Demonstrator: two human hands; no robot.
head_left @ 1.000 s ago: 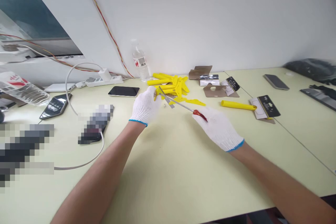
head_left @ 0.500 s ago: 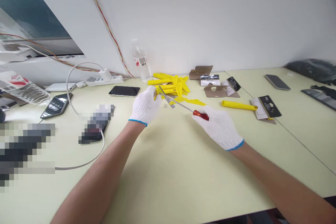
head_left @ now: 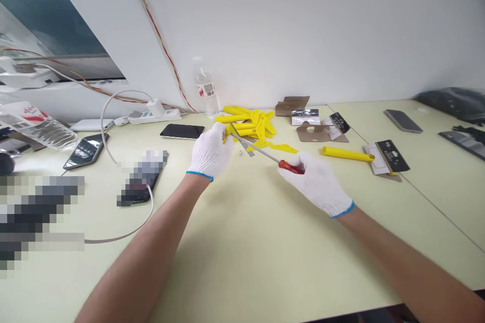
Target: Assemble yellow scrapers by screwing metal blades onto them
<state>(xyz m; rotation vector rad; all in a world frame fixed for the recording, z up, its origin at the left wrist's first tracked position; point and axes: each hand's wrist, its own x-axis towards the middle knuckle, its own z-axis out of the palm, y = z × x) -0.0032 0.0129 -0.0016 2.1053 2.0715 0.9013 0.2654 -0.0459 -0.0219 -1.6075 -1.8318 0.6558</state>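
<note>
My right hand (head_left: 316, 184), in a white knit glove, is closed round the red handle of a screwdriver (head_left: 261, 152). Its long metal shaft slants up and left to a small yellow plastic part (head_left: 229, 129) pinched in my gloved left hand (head_left: 210, 150). My fingers hide most of that part, and the exact spot where the tip meets it is too small to make out. Right behind lies a heap of yellow plastic pieces (head_left: 261, 125) with tube-like handles. Small screws (head_left: 240, 153) and flat grey blades (head_left: 250, 150) rest beside my left fingers.
A yellow tube (head_left: 346, 154) lies to the right by a black-and-white card (head_left: 387, 157). Opened cardboard packaging (head_left: 312, 132) is at the back. A water bottle (head_left: 206, 92) stands against the wall. Phones (head_left: 182, 131), a power strip (head_left: 155, 114) and a white cable (head_left: 125, 237) occupy the left.
The view has shifted slightly, so everything sits a little further right. Both hands keep their holds, with the screwdriver still at the yellow part.
</note>
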